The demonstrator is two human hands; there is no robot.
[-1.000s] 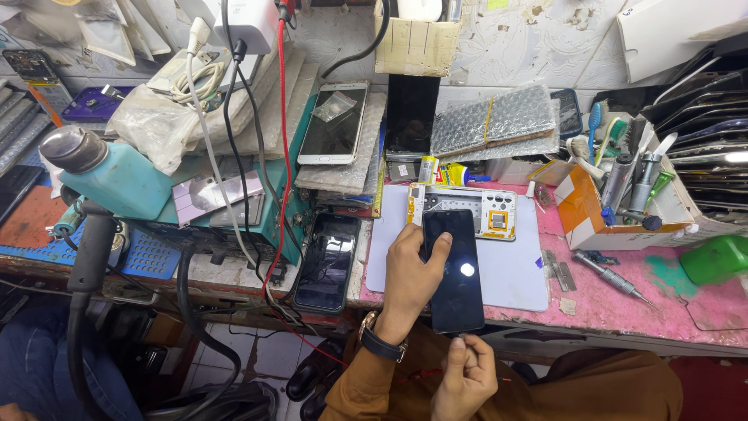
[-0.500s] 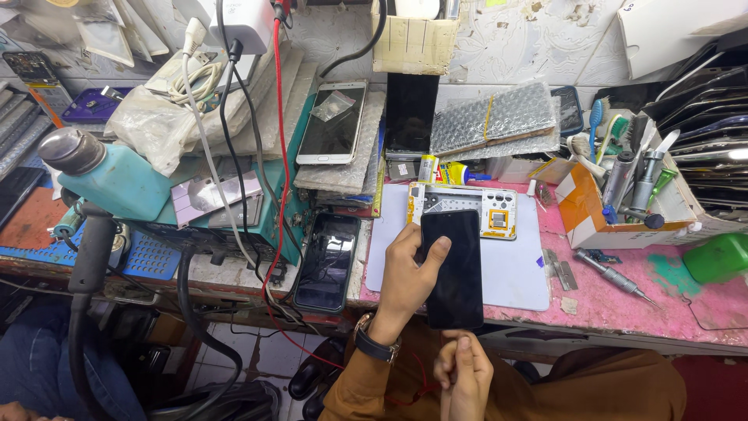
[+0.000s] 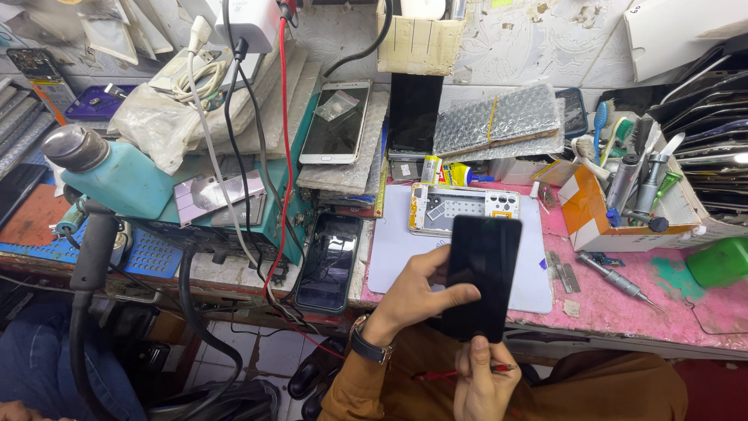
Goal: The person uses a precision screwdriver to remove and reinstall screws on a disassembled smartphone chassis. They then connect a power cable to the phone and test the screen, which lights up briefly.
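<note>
At the far left of my bench stands one teal bottle (image 3: 117,175) with a metal cap, and beside it one red cable (image 3: 285,156) hangs down among black and white ones. One dark phone (image 3: 330,261) lies flat at the bench edge, and one white-framed phone (image 3: 336,123) rests higher up on a stack. My left hand (image 3: 413,300) is closed around the left edge of the black screen panel (image 3: 477,277), thumb across its face, holding it upright over the white work mat (image 3: 397,257) and just above the near edge of the bench. Behind the panel lies one opened phone frame (image 3: 460,209). Below it, my right hand (image 3: 483,382) is pinched shut on a thin red tool (image 3: 436,374), its fingertips touching the panel's bottom edge. Further right sits one orange-and-white box (image 3: 592,210) full of brushes and tools, then one loose screwdriver (image 3: 619,279) on the pink top, and one green cup (image 3: 721,261) at the far right.
</note>
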